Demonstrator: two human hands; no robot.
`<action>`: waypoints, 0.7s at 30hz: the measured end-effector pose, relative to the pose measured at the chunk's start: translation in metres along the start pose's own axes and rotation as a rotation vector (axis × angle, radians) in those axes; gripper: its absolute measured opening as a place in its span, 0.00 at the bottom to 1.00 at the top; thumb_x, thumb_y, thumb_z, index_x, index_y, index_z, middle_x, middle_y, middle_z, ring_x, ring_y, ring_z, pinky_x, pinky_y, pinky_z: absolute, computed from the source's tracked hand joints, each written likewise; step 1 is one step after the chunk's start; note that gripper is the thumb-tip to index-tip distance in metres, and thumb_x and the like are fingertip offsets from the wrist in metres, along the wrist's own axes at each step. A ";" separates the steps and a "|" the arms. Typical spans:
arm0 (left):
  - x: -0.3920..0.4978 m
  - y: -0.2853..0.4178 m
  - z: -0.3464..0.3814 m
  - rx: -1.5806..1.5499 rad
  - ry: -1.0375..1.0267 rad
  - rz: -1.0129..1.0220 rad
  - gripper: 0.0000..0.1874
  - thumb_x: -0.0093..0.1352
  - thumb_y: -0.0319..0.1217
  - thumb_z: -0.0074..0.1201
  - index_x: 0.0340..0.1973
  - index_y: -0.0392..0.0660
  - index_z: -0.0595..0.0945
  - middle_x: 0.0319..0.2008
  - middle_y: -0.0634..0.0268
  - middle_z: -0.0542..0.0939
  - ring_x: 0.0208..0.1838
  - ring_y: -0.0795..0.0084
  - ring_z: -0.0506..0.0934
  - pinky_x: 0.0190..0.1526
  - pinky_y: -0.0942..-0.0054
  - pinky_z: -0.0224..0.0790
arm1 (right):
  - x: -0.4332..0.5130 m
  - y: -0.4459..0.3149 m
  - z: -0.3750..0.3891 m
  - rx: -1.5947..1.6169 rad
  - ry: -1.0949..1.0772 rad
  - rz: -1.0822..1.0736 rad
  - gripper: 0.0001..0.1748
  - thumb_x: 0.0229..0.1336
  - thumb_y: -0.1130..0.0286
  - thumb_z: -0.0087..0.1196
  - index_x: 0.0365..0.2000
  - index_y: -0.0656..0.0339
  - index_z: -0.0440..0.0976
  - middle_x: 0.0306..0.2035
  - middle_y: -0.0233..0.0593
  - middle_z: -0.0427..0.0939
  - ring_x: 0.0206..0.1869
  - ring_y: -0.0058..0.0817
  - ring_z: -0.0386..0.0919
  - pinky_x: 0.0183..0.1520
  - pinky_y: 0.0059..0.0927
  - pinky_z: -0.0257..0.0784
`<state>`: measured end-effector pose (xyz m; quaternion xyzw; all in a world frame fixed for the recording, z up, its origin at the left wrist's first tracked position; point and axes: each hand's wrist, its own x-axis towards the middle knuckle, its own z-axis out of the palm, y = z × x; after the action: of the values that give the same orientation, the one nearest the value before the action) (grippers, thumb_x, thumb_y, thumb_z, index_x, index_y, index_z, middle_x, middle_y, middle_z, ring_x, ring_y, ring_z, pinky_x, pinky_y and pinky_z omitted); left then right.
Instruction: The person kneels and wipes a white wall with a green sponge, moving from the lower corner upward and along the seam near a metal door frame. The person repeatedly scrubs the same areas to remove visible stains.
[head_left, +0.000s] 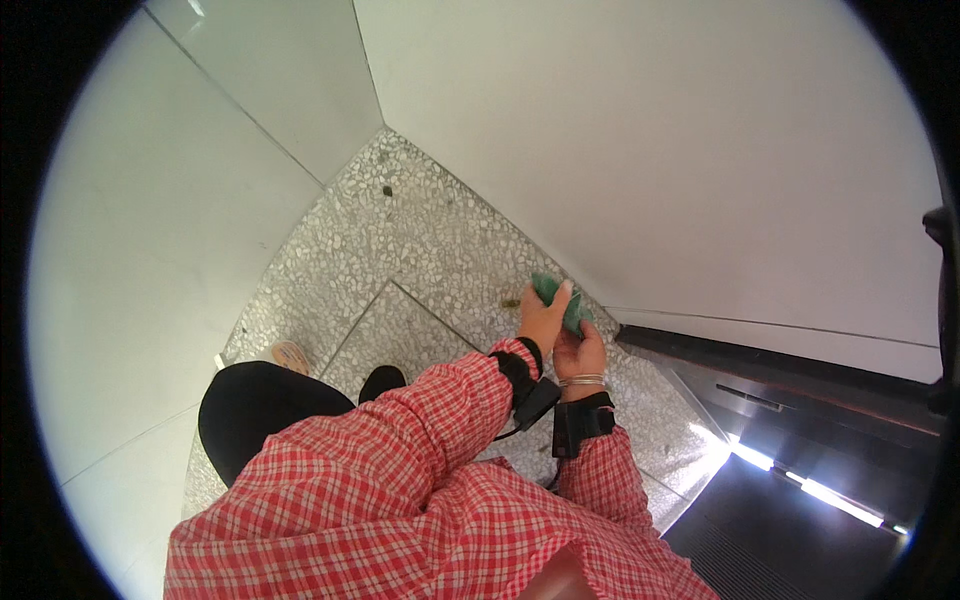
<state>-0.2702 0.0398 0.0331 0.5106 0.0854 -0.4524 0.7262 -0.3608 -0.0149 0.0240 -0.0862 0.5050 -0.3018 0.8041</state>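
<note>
Both of my hands are on a small, crumpled green sheet or packet, thin and a little shiny like plastic film. My left hand grips its upper part, with the thumb lying over it. Just below and to the right, my right hand holds the lower end, its fingers curled and partly hidden. The green thing is held above the speckled terrazzo floor, close to the foot of the white wall. Each wrist bears a black strap with a small box; thin bangles circle the right one.
A small yellow-brown piece shows beside my left hand. A round item with printed writing lies past my black-clad knee. Pale panels rise at left. A dark doorway sill and black ribbed surface lie at right.
</note>
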 end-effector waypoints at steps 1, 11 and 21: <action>-0.001 0.001 0.007 0.132 0.025 0.059 0.56 0.64 0.52 0.65 0.72 0.28 0.51 0.71 0.36 0.55 0.74 0.43 0.56 0.72 0.53 0.50 | -0.002 -0.001 0.000 -0.057 -0.051 0.021 0.17 0.71 0.70 0.44 0.54 0.68 0.69 0.53 0.49 0.76 0.54 0.43 0.77 0.57 0.44 0.76; -0.010 -0.022 0.032 0.284 0.066 0.235 0.52 0.67 0.52 0.61 0.68 0.22 0.55 0.65 0.30 0.61 0.70 0.37 0.59 0.70 0.50 0.51 | -0.011 -0.047 -0.003 -0.309 -0.014 -0.162 0.12 0.72 0.70 0.46 0.49 0.67 0.72 0.48 0.44 0.79 0.52 0.37 0.78 0.54 0.38 0.78; 0.089 0.023 0.003 0.394 0.601 0.310 0.34 0.76 0.40 0.43 0.66 0.23 0.59 0.62 0.32 0.65 0.66 0.37 0.64 0.68 0.49 0.54 | -0.088 -0.064 0.024 -0.748 -0.157 -0.141 0.16 0.69 0.65 0.53 0.52 0.62 0.73 0.48 0.39 0.80 0.51 0.31 0.78 0.55 0.33 0.72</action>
<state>-0.2030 -0.0121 -0.0026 0.7569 0.1274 -0.1753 0.6166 -0.3927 -0.0202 0.1306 -0.4307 0.5099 -0.1440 0.7306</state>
